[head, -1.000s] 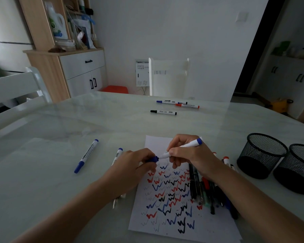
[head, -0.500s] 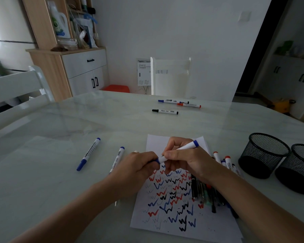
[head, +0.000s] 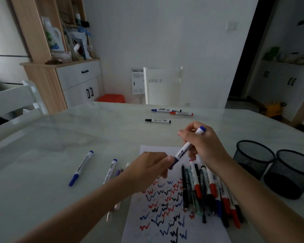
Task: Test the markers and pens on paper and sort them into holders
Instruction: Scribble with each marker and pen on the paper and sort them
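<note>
My right hand point(head: 203, 146) grips a white marker with blue ends point(head: 186, 148), tilted above the paper point(head: 167, 223). My left hand point(head: 147, 170) pinches the marker's blue cap end point(head: 173, 161). The paper is covered with red, blue and black zigzag test marks. A heap of several pens and markers point(head: 211, 195) lies along the paper's right side. Two black mesh holders stand at the right, one nearer the paper point(head: 253, 157) and one beyond it point(head: 291, 174).
Two blue markers point(head: 81, 168) point(head: 111, 170) lie left of the paper, with more pens partly hidden under my left forearm. Far across the table lie a black marker point(head: 157, 121), a blue one point(head: 162, 110) and a red one point(head: 181, 113). A white chair point(head: 162, 85) stands behind.
Both hands have lifted off the paper and risen with the marker. The marker now tilts more steeply, and my left hand still pinches its cap end.
</note>
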